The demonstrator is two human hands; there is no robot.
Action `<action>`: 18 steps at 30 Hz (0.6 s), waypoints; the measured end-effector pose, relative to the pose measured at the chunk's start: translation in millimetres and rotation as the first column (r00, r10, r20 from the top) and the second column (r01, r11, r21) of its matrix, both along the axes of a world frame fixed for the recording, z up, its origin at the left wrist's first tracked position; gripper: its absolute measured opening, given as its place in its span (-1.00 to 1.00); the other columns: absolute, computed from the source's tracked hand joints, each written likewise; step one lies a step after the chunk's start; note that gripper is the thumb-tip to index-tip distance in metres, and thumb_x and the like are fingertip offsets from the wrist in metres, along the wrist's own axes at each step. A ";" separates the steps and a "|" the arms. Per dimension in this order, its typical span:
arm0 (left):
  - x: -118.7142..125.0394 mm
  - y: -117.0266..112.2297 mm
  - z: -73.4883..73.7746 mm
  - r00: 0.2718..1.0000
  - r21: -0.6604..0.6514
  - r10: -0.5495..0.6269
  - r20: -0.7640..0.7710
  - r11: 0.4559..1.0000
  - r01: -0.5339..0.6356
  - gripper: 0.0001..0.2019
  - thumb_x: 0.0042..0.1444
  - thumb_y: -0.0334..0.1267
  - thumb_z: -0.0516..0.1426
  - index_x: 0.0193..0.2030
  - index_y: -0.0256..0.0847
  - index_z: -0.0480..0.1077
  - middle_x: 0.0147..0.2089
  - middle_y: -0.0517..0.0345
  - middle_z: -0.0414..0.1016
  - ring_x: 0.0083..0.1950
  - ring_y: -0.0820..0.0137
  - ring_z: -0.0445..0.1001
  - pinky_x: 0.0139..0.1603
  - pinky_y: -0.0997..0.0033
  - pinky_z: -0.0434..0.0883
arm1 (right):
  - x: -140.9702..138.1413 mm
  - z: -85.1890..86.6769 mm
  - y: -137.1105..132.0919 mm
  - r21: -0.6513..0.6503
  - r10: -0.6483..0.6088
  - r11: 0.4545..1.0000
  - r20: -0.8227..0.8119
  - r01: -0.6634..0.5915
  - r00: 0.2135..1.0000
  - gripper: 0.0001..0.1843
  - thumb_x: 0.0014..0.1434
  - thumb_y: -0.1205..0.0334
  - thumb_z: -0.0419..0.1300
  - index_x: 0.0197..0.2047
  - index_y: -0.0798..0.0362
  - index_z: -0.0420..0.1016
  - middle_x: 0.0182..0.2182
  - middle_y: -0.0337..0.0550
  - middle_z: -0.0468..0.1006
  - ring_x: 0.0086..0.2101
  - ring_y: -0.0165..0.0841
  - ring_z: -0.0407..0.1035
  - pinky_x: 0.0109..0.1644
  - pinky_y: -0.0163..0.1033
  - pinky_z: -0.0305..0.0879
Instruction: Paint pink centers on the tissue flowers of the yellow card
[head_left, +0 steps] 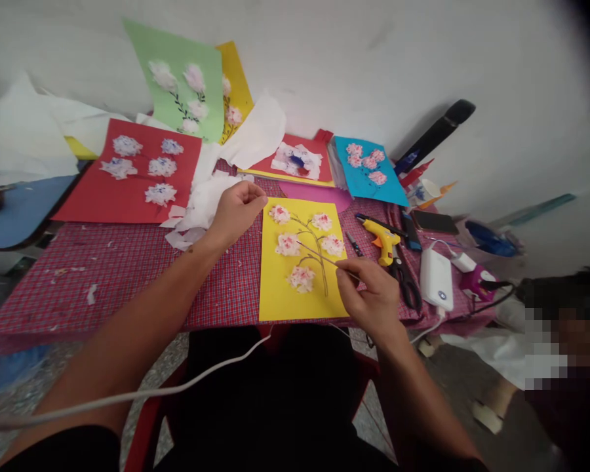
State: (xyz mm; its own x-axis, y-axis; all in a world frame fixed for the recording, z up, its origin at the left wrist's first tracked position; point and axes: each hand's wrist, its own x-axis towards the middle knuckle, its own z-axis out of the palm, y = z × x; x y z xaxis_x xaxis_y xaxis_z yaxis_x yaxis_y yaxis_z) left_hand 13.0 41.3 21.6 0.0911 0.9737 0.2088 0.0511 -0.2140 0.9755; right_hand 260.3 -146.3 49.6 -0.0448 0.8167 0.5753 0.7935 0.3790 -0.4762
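A yellow paper sheet [285, 305] lies at the table's front edge, with several pink-and-white tissue flowers on drawn brown stems. My right hand [371, 295] grips a thin paintbrush [319, 254] at the sheet's right side. The brush tip points left and meets the middle-left flower [288, 244]; whether it touches cannot be told. At the sheet's top left corner, my left hand [240, 210] has its thumb and forefinger pinched on the paper's edge. Behind the sheet, white tissue [299, 162] with blue and red paint blots rests on a red stack.
Finished-looking flower sheets in red [86, 200], green [211, 85] and blue [398, 187] stand around the back. Crumpled tissue [201, 203] lies left. On the right are a yellow glue gun [386, 242], scissors [409, 288], a white power bank [435, 278] and a phone [435, 222]. A person sits far right.
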 end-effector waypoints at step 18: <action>1.8 4.9 -6.7 1.000 0.003 0.007 0.026 1.000 -0.007 -0.93 0.11 -0.36 0.25 -0.30 -0.16 0.43 -0.47 0.26 0.38 -0.52 0.52 0.24 -0.55 0.48 0.14 | 23.0 5.5 -54.9 -0.056 0.007 0.998 -0.067 -0.011 0.998 -0.83 0.25 0.42 0.27 -0.15 -0.03 0.62 -0.38 -0.24 0.66 -0.42 -0.36 0.55 -0.34 -0.27 0.44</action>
